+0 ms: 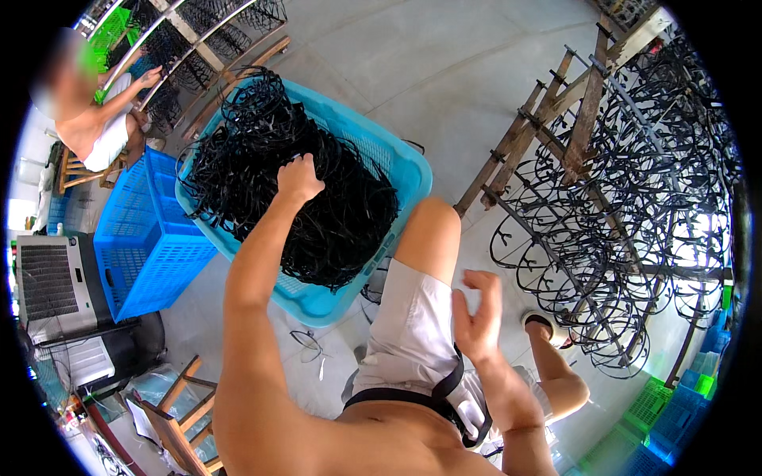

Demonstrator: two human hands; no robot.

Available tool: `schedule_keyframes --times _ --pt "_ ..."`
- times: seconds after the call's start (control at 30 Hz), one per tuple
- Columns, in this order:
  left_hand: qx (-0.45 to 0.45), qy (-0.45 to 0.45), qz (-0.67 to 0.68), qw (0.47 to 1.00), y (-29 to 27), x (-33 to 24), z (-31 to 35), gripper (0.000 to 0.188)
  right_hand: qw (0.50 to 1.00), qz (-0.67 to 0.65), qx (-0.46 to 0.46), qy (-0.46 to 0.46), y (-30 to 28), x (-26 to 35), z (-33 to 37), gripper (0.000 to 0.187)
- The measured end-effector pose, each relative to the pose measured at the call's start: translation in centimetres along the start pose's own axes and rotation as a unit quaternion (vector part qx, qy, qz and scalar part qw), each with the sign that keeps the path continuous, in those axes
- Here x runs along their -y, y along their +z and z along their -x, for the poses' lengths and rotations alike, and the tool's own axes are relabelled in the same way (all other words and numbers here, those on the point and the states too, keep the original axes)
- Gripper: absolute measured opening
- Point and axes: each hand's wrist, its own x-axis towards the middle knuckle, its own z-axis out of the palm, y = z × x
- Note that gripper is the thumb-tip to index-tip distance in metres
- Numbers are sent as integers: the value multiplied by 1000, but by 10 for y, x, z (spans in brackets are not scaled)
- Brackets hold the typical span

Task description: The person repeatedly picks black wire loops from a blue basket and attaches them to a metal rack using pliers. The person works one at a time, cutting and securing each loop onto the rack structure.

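1. Nearest the camera, at the lower centre of the frame, the right hand (478,316) hangs in the air above the thigh in pale shorts (413,333). Its fingers are loosely spread and curled, and it holds nothing.
2. The left hand (299,178) reaches up to the middle of the frame, its fingers closed down into a heap of black plastic frames (317,206); what exactly they pinch is hidden by the tangle.
3. That heap fills a light-blue plastic basket (405,163), which sits tilted on the grey floor, just left of the raised knee.
4. A darker blue crate (143,238) stands touching the basket's left side, at mid left of the frame.
5. A wooden rack (556,103) hung with many black frames fills the right side of the frame.
6. At the upper left, another person (99,119) sits and reaches a hand to a second rack (198,40) of black frames.
7. A grey machine (51,282) stands at the left edge, and a wooden stool (178,412) at the lower left.
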Motion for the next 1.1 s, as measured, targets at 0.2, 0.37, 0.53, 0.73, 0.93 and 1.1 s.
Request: schedule_keyframes --times 0.2,0.37,0.53,0.73,0.93,1.1 --pt "29 44 357 933 -50 -3 38 59 949 -258 135 120 100 5 -51 42" --pt "-43 -23 684 727 -47 -54 117 43 947 -268 146 102 170 7 -65 56" --pt "71 -17 903 423 -30 -57 166 32 901 -370 202 103 120 -13 -54 41" --pt "136 173 866 448 -29 -101 186 77 895 -282 344 26 36 -7 -44 33" --pt "129 195 932 278 -49 -163 188 36 995 -90 -27 -38 5 9 -25 31" --pt "162 255 894 331 -44 -196 208 53 994 -84 -21 -62 -38 2 -15 17"
